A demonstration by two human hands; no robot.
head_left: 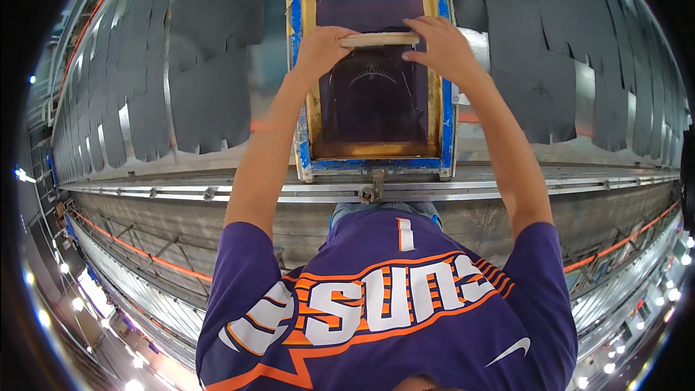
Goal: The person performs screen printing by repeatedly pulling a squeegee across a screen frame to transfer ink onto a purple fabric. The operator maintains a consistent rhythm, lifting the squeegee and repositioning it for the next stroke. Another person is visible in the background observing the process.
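Note:
A wooden-handled squeegee lies crosswise over the dark mesh of a screen-printing frame. At its left end my left hand is closed on the handle. My right hand grips the other end, fingers over the far side and thumb on the near side. Blue tape lines the frame's edges, with brownish-yellow strips inside them. Below the squeegee, a pale arc-shaped design shows in the mesh. The squeegee's blade is mostly hidden by the handle, and what lies beneath the screen cannot be seen.
Dark grey fabric pieces cover the long table on the left, and similar grey pieces lie on the right. A metal rail runs along the near edge, with a metal bracket at the frame's front.

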